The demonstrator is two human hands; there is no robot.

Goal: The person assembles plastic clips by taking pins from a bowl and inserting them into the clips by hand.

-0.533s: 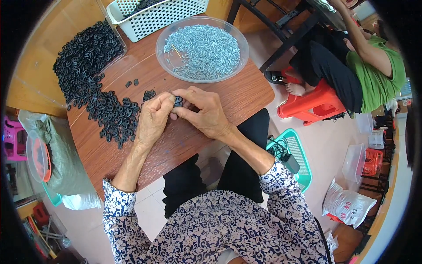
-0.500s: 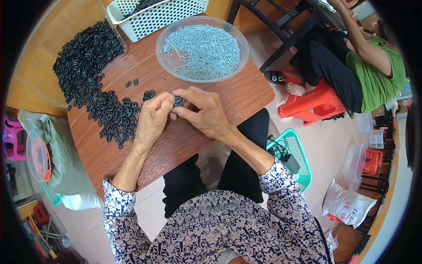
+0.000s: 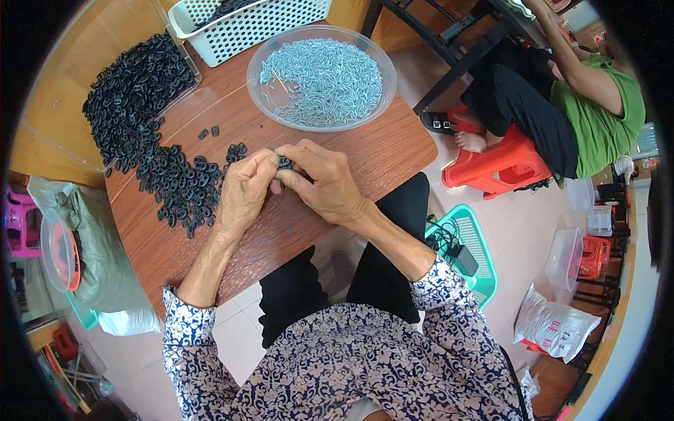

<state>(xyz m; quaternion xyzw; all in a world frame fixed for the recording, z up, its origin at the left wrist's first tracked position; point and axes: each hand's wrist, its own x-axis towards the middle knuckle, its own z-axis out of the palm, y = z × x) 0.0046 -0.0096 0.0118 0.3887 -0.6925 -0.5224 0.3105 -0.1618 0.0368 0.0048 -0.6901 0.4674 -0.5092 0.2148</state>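
Observation:
Above the wooden table (image 3: 295,217), both hands meet around one small black oval part with holes (image 3: 284,163). My left hand (image 3: 246,188) is closed, pinching the part's left side between thumb and fingers. Closed on its other side is my right hand (image 3: 324,181), thumb and forefinger pressed against it. The fingers cover most of the part. A loose pile of similar black parts (image 3: 179,184) spreads beside my left hand. Beyond the hands stands a clear round tub (image 3: 261,105) of small silvery-blue pins (image 3: 330,81), with thin gold-coloured sticks (image 3: 279,79) lying in it.
A large heap of black parts (image 3: 140,84) fills a clear tray at the far left. Behind it is a white perforated basket (image 3: 239,36). At the right, a person in green (image 3: 597,119) sits on a red stool (image 3: 498,168). A teal basket (image 3: 484,259) holds a black adapter and cables.
Both hands stay at nearly the same spot, still around the black part. The grip shifts only slightly, and the whole view moves a little.

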